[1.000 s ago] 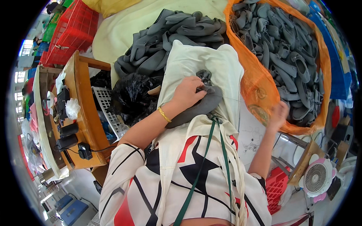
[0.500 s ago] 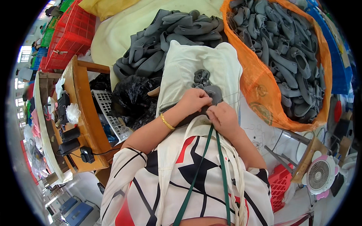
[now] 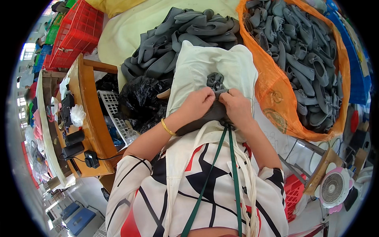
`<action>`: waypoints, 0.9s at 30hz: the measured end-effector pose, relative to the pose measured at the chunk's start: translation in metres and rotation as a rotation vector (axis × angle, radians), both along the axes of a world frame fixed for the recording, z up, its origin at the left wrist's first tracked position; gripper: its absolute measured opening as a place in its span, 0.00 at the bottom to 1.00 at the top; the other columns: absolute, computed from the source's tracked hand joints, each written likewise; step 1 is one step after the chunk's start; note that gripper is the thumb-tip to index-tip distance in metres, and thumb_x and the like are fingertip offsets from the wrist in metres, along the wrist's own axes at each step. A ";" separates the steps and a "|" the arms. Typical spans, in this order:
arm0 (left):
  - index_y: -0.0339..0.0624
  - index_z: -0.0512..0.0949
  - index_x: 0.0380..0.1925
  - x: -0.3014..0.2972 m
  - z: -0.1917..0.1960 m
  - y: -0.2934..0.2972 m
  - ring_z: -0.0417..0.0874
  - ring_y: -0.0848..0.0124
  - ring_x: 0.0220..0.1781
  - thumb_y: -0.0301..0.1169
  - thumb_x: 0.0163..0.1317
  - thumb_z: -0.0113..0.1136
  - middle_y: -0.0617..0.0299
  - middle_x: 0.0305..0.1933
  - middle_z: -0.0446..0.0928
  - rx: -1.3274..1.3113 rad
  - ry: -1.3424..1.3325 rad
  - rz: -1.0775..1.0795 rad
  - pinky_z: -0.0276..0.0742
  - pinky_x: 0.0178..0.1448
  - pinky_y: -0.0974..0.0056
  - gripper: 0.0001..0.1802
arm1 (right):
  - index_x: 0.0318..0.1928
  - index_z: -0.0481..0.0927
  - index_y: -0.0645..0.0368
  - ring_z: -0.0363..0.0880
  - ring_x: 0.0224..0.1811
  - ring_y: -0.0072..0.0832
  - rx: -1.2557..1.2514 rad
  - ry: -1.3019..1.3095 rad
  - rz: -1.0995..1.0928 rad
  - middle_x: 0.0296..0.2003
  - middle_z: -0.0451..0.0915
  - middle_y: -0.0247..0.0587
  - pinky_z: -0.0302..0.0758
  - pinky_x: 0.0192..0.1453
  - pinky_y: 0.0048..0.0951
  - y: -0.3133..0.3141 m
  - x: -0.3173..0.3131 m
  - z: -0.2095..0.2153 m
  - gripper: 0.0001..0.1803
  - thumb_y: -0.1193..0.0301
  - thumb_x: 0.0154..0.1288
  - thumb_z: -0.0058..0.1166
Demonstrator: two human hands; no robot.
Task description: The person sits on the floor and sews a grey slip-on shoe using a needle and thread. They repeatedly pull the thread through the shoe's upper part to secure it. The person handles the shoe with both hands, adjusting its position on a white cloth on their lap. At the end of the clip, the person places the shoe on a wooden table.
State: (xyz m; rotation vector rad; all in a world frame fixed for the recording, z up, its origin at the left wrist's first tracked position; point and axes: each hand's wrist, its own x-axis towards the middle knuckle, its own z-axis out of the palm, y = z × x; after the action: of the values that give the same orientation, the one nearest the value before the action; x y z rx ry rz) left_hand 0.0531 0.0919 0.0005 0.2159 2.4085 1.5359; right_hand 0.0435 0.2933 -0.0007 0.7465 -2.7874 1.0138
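My left hand (image 3: 198, 105) and my right hand (image 3: 238, 106) meet over my lap, fingers pinched on a dark grey shoe (image 3: 208, 113). Its upper edge lies between my fingertips; the rest runs back toward my body, partly hidden by my wrists. Just beyond the fingers, small gathered grey pieces like bows (image 3: 215, 81) rest on a white cloth-covered cushion (image 3: 213, 59). Whether a needle or thread is in my fingers cannot be made out.
A pile of grey shoes (image 3: 173, 43) lies beyond the cushion. To the right stands an orange sack (image 3: 272, 100) full of grey shoes. At left are a black plastic bag (image 3: 144, 100), a wooden table (image 3: 92, 130) and red crates (image 3: 77, 33). A fan (image 3: 334, 189) is at lower right.
My right hand has moved forward, level with my left. The shoe's rounded grey part that showed beyond my fingers is now drawn in between them. A thread seen beside my right hand no longer shows clearly.
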 end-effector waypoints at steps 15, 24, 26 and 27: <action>0.37 0.81 0.35 0.006 0.003 0.007 0.80 0.64 0.28 0.30 0.65 0.62 0.53 0.28 0.80 -0.113 0.080 0.017 0.75 0.35 0.63 0.07 | 0.39 0.75 0.55 0.75 0.28 0.20 -1.537 -0.701 -0.327 0.29 0.78 0.32 0.77 0.36 0.25 0.102 -0.006 -0.011 0.07 0.69 0.77 0.52; 0.42 0.81 0.32 0.005 -0.002 0.007 0.82 0.56 0.31 0.31 0.63 0.63 0.55 0.29 0.81 -0.283 0.450 -0.075 0.76 0.34 0.57 0.05 | 0.27 0.69 0.59 0.68 0.25 0.25 -1.860 -0.251 -0.964 0.22 0.70 0.32 0.79 0.66 0.42 0.224 0.015 -0.032 0.16 0.71 0.77 0.48; 0.45 0.81 0.32 0.006 0.007 0.011 0.83 0.55 0.32 0.32 0.62 0.63 0.56 0.30 0.81 -0.371 0.533 -0.086 0.77 0.34 0.55 0.04 | 0.27 0.70 0.58 0.68 0.25 0.25 -1.909 -0.273 -0.904 0.22 0.70 0.31 0.79 0.65 0.43 0.238 0.022 -0.047 0.15 0.72 0.77 0.48; 0.46 0.81 0.32 0.007 0.007 0.011 0.83 0.56 0.32 0.32 0.62 0.64 0.56 0.29 0.81 -0.443 0.541 -0.099 0.77 0.33 0.54 0.04 | 0.27 0.70 0.58 0.68 0.24 0.25 -1.932 -0.264 -0.874 0.21 0.70 0.31 0.79 0.65 0.43 0.246 0.026 -0.050 0.15 0.72 0.77 0.49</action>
State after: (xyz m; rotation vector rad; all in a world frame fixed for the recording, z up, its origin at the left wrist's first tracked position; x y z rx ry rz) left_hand 0.0598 0.1025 0.0077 0.7173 3.0145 0.9441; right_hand 0.0696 0.5397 -0.0511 -0.7630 -0.7359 2.4514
